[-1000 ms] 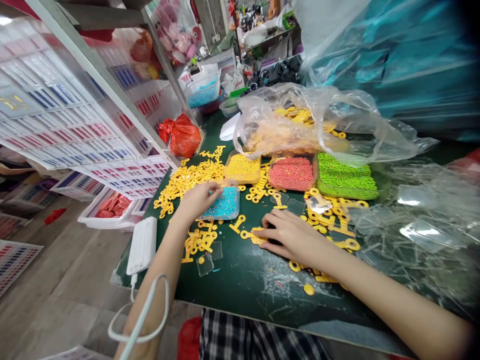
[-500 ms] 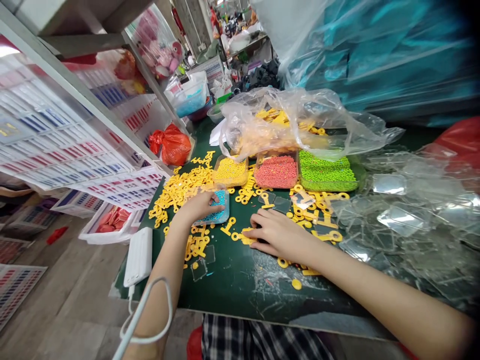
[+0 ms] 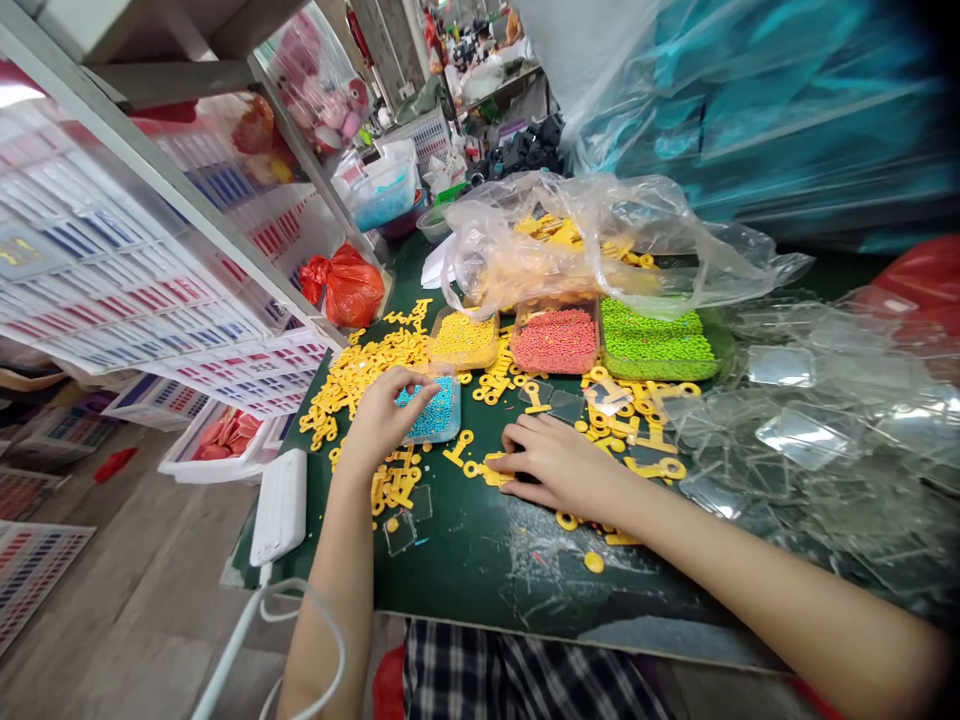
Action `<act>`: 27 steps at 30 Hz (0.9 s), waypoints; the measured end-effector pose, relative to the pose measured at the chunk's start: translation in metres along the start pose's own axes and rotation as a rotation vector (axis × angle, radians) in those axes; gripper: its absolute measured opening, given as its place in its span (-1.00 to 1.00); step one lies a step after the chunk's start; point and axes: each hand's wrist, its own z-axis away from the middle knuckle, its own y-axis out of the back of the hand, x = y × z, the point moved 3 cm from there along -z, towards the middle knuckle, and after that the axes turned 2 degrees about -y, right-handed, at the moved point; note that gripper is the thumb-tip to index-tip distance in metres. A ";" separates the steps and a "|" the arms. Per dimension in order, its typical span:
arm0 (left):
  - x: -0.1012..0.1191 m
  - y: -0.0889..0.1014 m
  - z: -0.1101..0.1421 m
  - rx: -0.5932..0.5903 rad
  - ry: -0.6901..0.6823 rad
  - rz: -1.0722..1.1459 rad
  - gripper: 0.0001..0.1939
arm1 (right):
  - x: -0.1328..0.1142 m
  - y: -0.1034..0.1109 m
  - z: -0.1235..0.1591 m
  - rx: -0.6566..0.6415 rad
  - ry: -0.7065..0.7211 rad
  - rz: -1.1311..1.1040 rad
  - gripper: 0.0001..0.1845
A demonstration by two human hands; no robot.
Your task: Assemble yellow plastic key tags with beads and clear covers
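My left hand (image 3: 382, 420) is over the left side of a small clear tray of blue beads (image 3: 439, 412). Its thumb and forefinger come together in a pinch; whatever is between them is too small to make out. On the green table, my right hand (image 3: 559, 460) has its fingers bent down onto a yellow plastic piece (image 3: 495, 472), holding it against the surface. That piece is partly hidden by the fingers. A loose yellow T-shaped piece with a ring end (image 3: 459, 448) lies between the two hands.
Behind are trays of yellow beads (image 3: 465, 340), red beads (image 3: 555, 340) and green beads (image 3: 656, 340), with a clear bag (image 3: 525, 275) beyond. Yellow pieces (image 3: 375, 365) are heaped left. Clear plastic cases (image 3: 810, 440) cover the right. A white power bank (image 3: 277, 505) lies at the left edge.
My left hand has drawn back to the left and lifted from the blue beads, uncovering more of the tray. My right hand stays in place on the yellow piece.
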 end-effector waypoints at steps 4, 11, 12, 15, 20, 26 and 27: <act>0.038 -0.010 0.027 0.017 -0.188 0.046 -0.76 | -0.002 0.002 -0.001 0.031 -0.117 -0.042 -0.67; 0.047 -0.058 0.052 -0.265 -0.119 -0.056 -0.76 | -0.001 0.007 0.001 0.034 -0.246 0.076 -0.59; 0.046 -0.061 0.051 -0.282 -0.106 -0.073 -0.77 | 0.000 0.008 0.001 0.023 -0.252 0.084 -0.60; 0.044 -0.064 0.049 -0.300 -0.094 -0.106 -0.78 | 0.000 0.009 0.001 0.006 -0.266 0.085 -0.65; 0.043 -0.065 0.047 -0.301 -0.086 -0.078 -0.77 | -0.003 0.011 0.000 -0.011 -0.280 0.099 -0.67; 0.034 -0.070 0.047 -0.353 -0.067 0.054 -0.74 | -0.007 0.016 -0.001 -0.060 -0.319 0.119 -0.65; 0.033 -0.070 0.047 -0.362 -0.075 0.066 -0.73 | -0.007 0.017 -0.001 -0.071 -0.325 0.121 -0.65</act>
